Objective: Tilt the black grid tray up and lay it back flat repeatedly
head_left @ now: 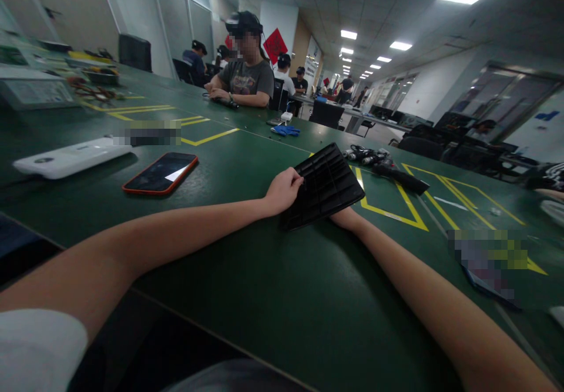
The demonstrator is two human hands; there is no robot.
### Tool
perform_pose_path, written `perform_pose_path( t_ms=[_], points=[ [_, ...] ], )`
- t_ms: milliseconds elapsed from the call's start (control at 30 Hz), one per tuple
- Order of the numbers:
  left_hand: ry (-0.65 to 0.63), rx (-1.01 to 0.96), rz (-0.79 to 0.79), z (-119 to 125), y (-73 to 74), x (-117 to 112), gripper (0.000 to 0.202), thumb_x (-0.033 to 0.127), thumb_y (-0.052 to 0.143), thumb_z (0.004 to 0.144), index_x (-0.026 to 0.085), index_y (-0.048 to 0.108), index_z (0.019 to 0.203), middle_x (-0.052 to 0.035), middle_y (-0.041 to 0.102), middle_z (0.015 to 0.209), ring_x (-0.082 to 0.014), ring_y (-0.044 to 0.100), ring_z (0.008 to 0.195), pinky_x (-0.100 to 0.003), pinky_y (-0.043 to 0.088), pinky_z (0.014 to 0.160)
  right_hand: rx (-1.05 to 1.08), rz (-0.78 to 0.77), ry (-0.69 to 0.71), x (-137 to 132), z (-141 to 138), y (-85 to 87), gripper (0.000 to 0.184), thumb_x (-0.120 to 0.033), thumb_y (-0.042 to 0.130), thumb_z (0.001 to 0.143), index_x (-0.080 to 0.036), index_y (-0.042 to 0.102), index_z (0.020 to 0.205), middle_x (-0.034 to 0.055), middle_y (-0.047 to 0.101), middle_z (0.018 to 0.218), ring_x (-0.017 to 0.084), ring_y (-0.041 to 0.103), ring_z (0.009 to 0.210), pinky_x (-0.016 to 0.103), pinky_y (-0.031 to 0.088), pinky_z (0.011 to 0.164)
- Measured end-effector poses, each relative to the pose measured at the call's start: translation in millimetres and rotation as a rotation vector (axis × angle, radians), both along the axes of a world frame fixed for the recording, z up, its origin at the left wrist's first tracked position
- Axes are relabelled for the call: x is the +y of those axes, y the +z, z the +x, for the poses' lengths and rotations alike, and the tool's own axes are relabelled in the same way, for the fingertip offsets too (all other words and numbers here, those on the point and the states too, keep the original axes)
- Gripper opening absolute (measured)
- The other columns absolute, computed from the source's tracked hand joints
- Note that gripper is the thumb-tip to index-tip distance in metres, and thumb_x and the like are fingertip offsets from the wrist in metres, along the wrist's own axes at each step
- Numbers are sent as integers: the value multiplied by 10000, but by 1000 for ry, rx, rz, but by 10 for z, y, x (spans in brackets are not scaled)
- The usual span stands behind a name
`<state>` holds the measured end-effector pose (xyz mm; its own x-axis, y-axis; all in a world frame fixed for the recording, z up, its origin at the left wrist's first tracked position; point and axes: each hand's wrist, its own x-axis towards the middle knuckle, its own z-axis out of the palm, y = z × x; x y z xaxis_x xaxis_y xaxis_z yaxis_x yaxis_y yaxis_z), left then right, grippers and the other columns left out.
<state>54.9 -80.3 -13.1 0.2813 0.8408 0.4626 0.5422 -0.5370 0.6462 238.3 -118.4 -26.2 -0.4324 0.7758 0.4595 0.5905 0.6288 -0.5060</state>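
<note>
A thin black plastic panel (326, 185) with a ribbed face is held tilted above the green table. My left hand (285, 191) is closed at its left edge, fingers curled in against the ribbed face. From behind and below, my right hand (346, 218) holds the panel near its lower right edge; the panel hides those fingers. An orange-cased phone (161, 173) lies flat on the table to the left of my left hand.
A white elongated device (73, 158) lies at the left. Blue gloves (286, 130) and a bundle of black cables (368, 156) are beyond the panel. Yellow tape (392, 218) marks the green table (264, 286). Across it sits a person (247, 74) with hands on a dark object.
</note>
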Motion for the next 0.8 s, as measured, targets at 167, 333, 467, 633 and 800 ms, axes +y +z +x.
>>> perform_pose_path(
  t_ms=[167, 333, 467, 633, 800],
  points=[
    [10, 71, 59, -8, 3, -22, 131, 176, 472, 866, 180, 495, 737, -48, 592, 808, -182, 547, 782, -328, 432, 741, 9, -10, -2, -2, -5, 10, 663, -627, 401, 819, -276, 377, 1381, 45, 337, 1478, 260, 277, 1373, 474, 174, 1155],
    [-62, 166, 142, -65, 7, -75, 134, 184, 445, 872, 175, 510, 755, -61, 594, 831, -190, 552, 792, -326, 437, 735, 13, -24, 1, -26, -13, 34, 664, -630, 404, 816, -269, 389, 1374, 50, 349, 1472, 262, 295, 1365, 466, 193, 1151],
    [-103, 198, 155, -105, 4, -81, 119, 183, 434, 868, 171, 536, 809, -69, 606, 869, -197, 564, 823, -323, 435, 735, 20, -38, -8, -30, -10, 30, 663, -630, 397, 820, -262, 392, 1372, 57, 375, 1458, 267, 325, 1351, 471, 222, 1142],
    [-105, 235, 48, -117, 22, 15, 175, 295, 449, 882, 178, 556, 809, -50, 604, 791, -195, 570, 749, -312, 423, 671, -1, -33, -2, -19, 2, 16, 650, -617, 408, 822, -264, 402, 1367, 52, 380, 1456, 270, 318, 1354, 468, 219, 1145],
    [-119, 225, 10, -106, 21, 44, 344, 417, 344, 926, 181, 531, 760, -44, 594, 731, -190, 561, 695, -303, 400, 631, 1, -21, -5, -9, 2, 1, 643, -597, 396, 837, -271, 358, 1390, 41, 354, 1472, 250, 300, 1364, 457, 197, 1153]
  ],
)
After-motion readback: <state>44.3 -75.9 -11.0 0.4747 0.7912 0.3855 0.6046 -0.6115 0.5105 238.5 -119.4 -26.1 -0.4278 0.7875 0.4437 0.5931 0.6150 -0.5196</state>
